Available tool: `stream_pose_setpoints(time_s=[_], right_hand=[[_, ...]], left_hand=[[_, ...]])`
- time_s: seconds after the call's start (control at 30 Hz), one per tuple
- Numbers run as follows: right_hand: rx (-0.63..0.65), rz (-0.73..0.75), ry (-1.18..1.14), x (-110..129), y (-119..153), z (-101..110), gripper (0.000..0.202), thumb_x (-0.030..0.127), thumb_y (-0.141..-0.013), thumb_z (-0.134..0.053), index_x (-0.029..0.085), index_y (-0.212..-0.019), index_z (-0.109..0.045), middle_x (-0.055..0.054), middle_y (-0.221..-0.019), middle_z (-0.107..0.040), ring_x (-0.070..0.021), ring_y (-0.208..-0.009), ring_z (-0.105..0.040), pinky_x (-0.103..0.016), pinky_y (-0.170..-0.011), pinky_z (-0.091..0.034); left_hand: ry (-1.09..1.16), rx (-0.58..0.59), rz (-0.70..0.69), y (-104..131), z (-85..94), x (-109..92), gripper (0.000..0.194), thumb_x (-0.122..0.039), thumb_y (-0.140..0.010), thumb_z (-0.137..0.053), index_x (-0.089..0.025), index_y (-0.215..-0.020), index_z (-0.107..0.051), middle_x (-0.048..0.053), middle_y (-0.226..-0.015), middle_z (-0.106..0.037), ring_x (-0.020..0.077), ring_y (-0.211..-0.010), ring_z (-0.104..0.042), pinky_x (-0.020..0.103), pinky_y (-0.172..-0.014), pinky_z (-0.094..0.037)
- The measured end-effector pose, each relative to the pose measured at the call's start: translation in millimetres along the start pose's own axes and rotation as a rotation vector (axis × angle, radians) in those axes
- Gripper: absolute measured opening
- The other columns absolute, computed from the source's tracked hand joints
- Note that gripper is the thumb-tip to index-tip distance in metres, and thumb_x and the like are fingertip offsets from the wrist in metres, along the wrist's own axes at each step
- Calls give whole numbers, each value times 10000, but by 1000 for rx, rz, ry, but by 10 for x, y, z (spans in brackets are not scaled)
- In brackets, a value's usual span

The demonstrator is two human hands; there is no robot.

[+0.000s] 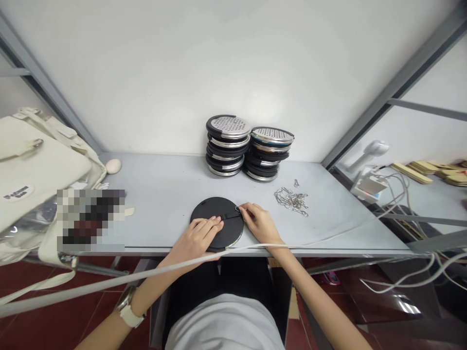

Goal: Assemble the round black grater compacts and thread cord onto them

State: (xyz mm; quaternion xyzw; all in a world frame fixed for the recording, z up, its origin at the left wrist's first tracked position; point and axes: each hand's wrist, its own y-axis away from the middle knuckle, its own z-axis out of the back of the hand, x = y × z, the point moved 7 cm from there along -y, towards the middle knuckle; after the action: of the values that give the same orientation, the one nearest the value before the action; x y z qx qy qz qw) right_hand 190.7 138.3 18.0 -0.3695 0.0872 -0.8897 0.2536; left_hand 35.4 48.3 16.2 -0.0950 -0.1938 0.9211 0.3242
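A round black disc with a short black strap across it lies near the table's front edge. My left hand is closed on the disc's left side, its fingertips on top by the inner end of the strap. At the strap's outer end, my right hand pinches a small metal clip, mostly hidden by the fingers. To the right of that hand, a loose pile of silver clips is spread on the table, with a single clip a little apart.
Two stacks of round metal-and-black pieces, a left stack and a right stack, stand against the back wall. A cream bag and an egg-shaped object are at left. A white cable crosses in front of my forearms.
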Motion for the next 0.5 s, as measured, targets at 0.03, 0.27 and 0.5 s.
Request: stream_pose_setpoints(time_s=[0.03,0.27,0.5], right_hand=[[-4,-3,-1,3,-1,2,237,312,-956,-409,202,-912,-615,-42,-755,-583,-173,-702,-570,-269,-674,-453],[-53,-23,-64,6,-4,52,212,333,-947,-419,200,-833,-538,-14,-703,-577,-151,-649,-540,-255,-639,-432],[-51,-18,-115,9,-6,60,184,320,-937,-436,197,-832,-523,-20,-733,-581,-148,-671,-549,-249,-647,-433]], left_hand=[[1,-4,0,-1,4,-1,590,-372,-830,-633,-119,-1323,-432,161,-1299,-544,285,-1245,-470,418,-957,-407],[-1,-5,-10,3,-4,-3,593,-360,-833,-629,-120,-1334,-422,164,-1303,-542,291,-1243,-473,421,-954,-410],[-5,8,-8,12,-27,0,603,-361,-834,-629,-105,-1337,-416,157,-1325,-524,283,-1261,-452,417,-973,-396]])
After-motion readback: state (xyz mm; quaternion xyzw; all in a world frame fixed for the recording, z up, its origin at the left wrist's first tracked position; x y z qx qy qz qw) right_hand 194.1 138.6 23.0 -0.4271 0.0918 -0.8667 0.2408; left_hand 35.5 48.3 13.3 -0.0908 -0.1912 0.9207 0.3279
